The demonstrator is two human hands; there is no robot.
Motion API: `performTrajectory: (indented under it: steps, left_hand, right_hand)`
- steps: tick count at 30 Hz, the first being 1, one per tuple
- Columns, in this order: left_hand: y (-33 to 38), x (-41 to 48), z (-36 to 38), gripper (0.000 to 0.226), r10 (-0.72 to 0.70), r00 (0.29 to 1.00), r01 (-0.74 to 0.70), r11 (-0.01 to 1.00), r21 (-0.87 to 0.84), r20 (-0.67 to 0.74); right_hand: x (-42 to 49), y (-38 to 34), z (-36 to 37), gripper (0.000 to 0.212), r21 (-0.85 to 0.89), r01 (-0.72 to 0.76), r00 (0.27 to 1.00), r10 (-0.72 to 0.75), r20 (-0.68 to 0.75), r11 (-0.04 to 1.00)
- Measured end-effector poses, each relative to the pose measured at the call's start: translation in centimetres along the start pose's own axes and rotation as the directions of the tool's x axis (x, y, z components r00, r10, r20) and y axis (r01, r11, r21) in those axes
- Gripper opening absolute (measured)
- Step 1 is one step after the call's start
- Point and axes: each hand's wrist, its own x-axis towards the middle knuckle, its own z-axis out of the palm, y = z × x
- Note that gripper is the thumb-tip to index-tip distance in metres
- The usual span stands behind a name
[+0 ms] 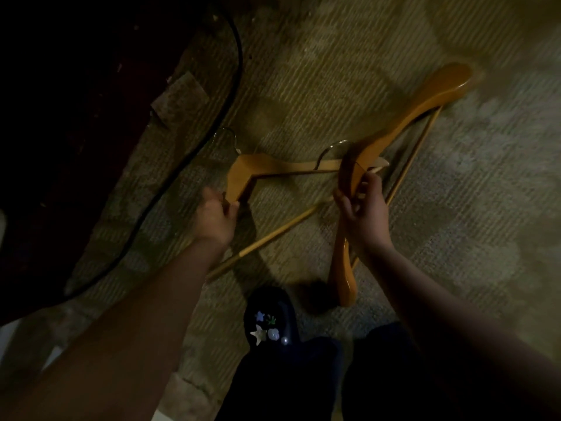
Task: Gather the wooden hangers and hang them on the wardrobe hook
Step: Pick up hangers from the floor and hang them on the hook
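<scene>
Two glossy wooden hangers gripped; ribbed carpet.

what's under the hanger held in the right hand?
Under the right-hand hanger: the arm tip and bar end of the left-hand hanger, then carpet. The grip of the right hand hides where they cross, so contact there cannot be told.

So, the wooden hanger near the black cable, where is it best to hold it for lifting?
Probably the left hanger at its wooden bend under the metal hook, coming from above: it seems to lie flat on the carpet, and both arms spread from there. The left hand grips one arm lower down.
</scene>
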Motion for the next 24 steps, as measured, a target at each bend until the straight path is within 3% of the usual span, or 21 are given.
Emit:
performTrajectory:
  steps: [3, 6, 8, 15, 21, 24]
  left_hand:
    - [1.7, -2.3, -1.0, 0.023, -0.121, 0.970, 0.181, 0.939, -0.291, 0.212]
    - [3.3, -5.4, -2.5, 0.011, -0.131, 0.860, 0.340, 0.868, -0.362, 0.492]
    - [4.1, -7.3, -3.6, 0.012, -0.137, 0.799, 0.417, 0.828, -0.375, 0.586]
    - [6.6, -15.0, -7.3, 0.008, -0.054, 0.863, 0.306, 0.846, -0.436, 0.501]
    - [8.4, -21.8, -14.3, 0.012, 0.058, 0.896, 0.152, 0.891, -0.427, 0.441]
    - [9.2, -25.5, -18.3, 0.011, 0.060, 0.904, 0.166, 0.863, -0.477, 0.422]
  right_hand:
    - [-1.7, -0.6, -1.7, 0.046, -0.021, 0.006, 0.998, -0.005, 0.065, 1.000]
    - [-3.4, -1.5, -3.5, 0.046, -0.078, -0.011, 0.992, 0.021, 0.127, 0.997]
    - [-4.6, -2.4, -4.9, 0.044, -0.114, -0.011, 0.987, 0.029, 0.159, 0.993]
    - [-8.5, -7.2, -11.3, 0.036, -0.106, -0.188, 0.938, 0.210, 0.277, 0.977]
    - [-14.1, -13.6, -16.1, 0.017, -0.107, -0.240, 0.904, 0.263, 0.337, 0.965]
    - [-17.5, -17.2, -17.7, 0.024, -0.119, -0.287, 0.890, 0.310, 0.333, 0.951]
